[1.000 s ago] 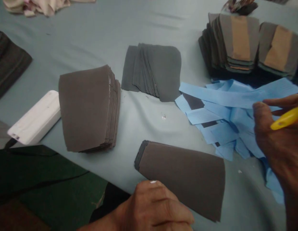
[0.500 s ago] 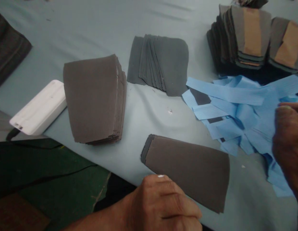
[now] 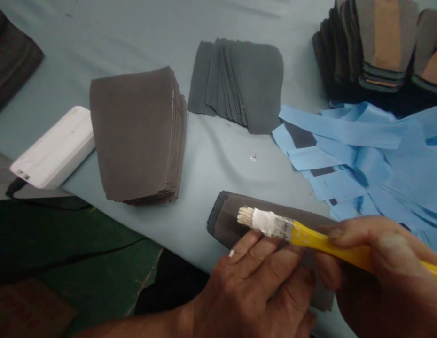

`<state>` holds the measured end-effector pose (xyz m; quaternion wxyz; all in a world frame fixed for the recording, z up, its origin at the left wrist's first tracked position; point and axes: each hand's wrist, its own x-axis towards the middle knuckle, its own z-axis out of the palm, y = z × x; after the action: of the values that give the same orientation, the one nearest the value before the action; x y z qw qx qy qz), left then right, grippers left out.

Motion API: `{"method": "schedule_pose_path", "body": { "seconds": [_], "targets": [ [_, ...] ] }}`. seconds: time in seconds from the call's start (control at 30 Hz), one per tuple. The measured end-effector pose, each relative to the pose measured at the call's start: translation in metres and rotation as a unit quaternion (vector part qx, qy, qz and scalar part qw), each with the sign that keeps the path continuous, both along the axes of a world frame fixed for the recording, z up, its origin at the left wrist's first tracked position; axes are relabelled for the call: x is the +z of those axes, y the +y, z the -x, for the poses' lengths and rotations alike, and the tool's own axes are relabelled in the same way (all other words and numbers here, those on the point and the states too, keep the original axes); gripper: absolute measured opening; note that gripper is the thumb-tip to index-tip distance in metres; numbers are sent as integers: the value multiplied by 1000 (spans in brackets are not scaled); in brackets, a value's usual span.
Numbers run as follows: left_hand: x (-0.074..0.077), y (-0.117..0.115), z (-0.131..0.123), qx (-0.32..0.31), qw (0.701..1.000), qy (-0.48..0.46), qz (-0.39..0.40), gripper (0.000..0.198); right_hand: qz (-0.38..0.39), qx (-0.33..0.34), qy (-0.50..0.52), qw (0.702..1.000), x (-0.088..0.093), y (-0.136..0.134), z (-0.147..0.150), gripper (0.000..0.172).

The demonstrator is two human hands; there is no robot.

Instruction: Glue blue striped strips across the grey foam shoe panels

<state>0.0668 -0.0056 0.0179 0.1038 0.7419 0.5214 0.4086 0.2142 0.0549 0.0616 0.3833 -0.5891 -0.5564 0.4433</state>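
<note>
While the right hand [image 3: 384, 277] gripped a flat paintbrush [image 3: 271, 224] by its yellow handle, fingers curled over the top and around it, the left hand [image 3: 253, 291] lay across a tapered dark grey sheet piece [image 3: 225, 227], its fingers slightly spread and pressed down on the surface. The white-coated bristles pointed left, directly above the far end of the piece and just beyond the left fingertips; contact between bristles and piece could not be determined. The piece lay beneath both hands, its far end showing a darker layered edge.

To the left of the hands sat a thick stack of brown-grey tapered pieces [image 3: 134, 134], with a white plastic block [image 3: 52, 148] further left. Straight ahead of the hands lay a fanned pile of darker grey pieces [image 3: 239, 84]. Ahead and to the right of the right hand, loose blue paper strips [image 3: 345, 155] lay heaped, and stacks of pieces with tan patches [image 3: 387, 42] stood beyond them. All of these rested on a pale blue-grey table cover [image 3: 134, 37]. Below and left of the left hand was a green mat [image 3: 63, 244].
</note>
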Motion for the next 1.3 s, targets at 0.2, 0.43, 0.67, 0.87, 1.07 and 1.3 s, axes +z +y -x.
{"method": "schedule_pose_path", "body": {
  "seconds": [0.2, 0.43, 0.67, 0.87, 1.07, 1.3],
  "targets": [
    [-12, -10, -11, -16, 998, 42, 37, 45, 56, 87, 77, 992, -2, 9, 22, 32],
    [-25, -17, -16, -5, 995, 74, 61, 53, 2, 105, 80, 991, -8, 10, 32, 36],
    [-27, -17, -15, -23, 995, 66, 70, 55, -9, 135, 56, 989, -11, 9, 33, 40],
    [-30, -20, -15, -48, 989, 123, 64, 66, -31, 135, -28, 990, -23, 6, 25, 38],
    [-32, -21, -15, -26, 990, 123, 59, 65, -88, 90, -64, 990, -30, 8, 26, 31],
    [-33, -25, -16, -68, 986, 122, 91, 71, -75, 121, -14, 990, -18, 1, 34, 34]
  ]
}}
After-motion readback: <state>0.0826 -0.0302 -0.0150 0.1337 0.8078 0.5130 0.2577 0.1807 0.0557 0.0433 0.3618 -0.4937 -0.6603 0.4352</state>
